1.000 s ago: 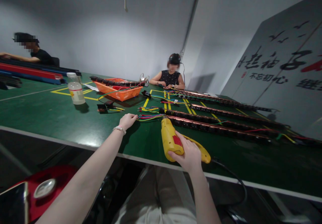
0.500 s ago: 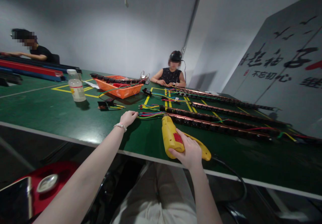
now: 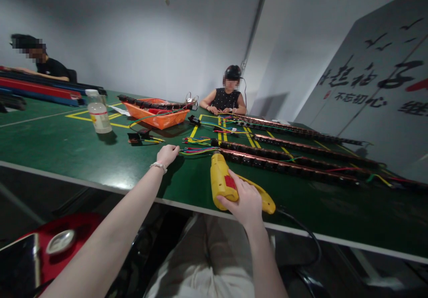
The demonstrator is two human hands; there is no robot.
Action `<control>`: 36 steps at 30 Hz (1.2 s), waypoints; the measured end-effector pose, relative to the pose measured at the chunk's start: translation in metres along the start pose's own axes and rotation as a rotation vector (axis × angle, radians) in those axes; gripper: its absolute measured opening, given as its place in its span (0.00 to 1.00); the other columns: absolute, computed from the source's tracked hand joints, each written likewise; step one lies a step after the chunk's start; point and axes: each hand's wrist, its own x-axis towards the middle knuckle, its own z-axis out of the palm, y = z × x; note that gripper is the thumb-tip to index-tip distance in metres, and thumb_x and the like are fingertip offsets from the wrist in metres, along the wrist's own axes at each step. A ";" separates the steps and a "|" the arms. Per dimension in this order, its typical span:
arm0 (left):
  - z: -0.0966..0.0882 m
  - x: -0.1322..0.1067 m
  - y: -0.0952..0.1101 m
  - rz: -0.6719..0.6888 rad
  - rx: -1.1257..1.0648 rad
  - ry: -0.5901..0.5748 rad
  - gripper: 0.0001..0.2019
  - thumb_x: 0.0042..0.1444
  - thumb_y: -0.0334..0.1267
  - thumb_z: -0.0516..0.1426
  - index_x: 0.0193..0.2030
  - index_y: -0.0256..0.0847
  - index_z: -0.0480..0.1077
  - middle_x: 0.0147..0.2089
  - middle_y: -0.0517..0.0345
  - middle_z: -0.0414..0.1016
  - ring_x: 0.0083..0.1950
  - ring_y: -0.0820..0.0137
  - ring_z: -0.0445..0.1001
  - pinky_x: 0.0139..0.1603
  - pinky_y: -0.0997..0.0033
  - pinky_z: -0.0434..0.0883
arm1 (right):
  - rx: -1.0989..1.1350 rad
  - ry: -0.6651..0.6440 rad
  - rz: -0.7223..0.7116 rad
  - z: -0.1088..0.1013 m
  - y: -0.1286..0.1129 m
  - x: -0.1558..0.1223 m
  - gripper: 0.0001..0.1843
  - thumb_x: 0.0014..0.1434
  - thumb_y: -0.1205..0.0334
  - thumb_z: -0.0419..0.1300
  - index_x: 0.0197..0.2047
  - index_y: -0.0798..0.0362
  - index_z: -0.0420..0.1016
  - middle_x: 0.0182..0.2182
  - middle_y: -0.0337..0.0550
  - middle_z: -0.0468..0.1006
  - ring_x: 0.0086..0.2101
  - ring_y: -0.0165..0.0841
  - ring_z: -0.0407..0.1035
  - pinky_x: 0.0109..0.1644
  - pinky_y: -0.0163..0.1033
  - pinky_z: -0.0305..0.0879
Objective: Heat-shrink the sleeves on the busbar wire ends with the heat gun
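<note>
My left hand [image 3: 168, 155] is closed on the ends of a bundle of coloured wires [image 3: 197, 151], in blue, red, yellow and green. The bundle runs from the near end of a long dark strip with copper-coloured bars [image 3: 267, 164]. My right hand [image 3: 245, 197] grips a yellow heat gun [image 3: 223, 180] by its body. Its nozzle points away from me, close to where the wires meet the strip; whether it touches them I cannot tell. A black cable trails right from its handle.
Several similar strips [image 3: 301, 147] lie across the green table [image 3: 140, 168]. An orange basket [image 3: 167, 120], a plastic bottle [image 3: 99, 116] and black connectors with wires [image 3: 142, 138] stand left. A co-worker [image 3: 229, 97] sits opposite, another person [image 3: 50, 68] far left. A phone [image 3: 20, 262] lies on a red stool.
Both hands have shifted slightly left in the picture, the heat gun's nozzle moving a little left along the wires. The view has also shifted slightly. Both holds are kept.
</note>
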 end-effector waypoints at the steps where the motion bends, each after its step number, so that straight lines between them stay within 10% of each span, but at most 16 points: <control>1: -0.001 0.000 0.000 -0.014 -0.002 0.012 0.22 0.56 0.50 0.43 0.30 0.41 0.75 0.35 0.51 0.77 0.38 0.64 0.72 0.28 0.72 0.56 | 0.005 -0.002 0.000 0.001 -0.004 0.000 0.42 0.50 0.34 0.52 0.60 0.54 0.60 0.39 0.46 0.75 0.38 0.40 0.69 0.43 0.43 0.58; 22: 0.000 0.003 -0.004 -0.002 0.014 0.000 0.26 0.57 0.51 0.41 0.38 0.39 0.76 0.41 0.49 0.77 0.42 0.64 0.73 0.30 0.75 0.58 | 0.201 -0.089 -0.117 0.017 -0.099 0.005 0.56 0.39 0.22 0.49 0.60 0.55 0.60 0.37 0.46 0.73 0.37 0.39 0.66 0.44 0.45 0.58; 36: 0.003 0.006 -0.006 0.005 -0.006 0.031 0.28 0.58 0.51 0.42 0.36 0.34 0.77 0.38 0.46 0.77 0.38 0.65 0.73 0.30 0.74 0.58 | 0.216 -0.100 -0.131 0.020 -0.100 0.003 0.56 0.40 0.21 0.47 0.61 0.55 0.59 0.37 0.46 0.73 0.37 0.40 0.66 0.43 0.45 0.57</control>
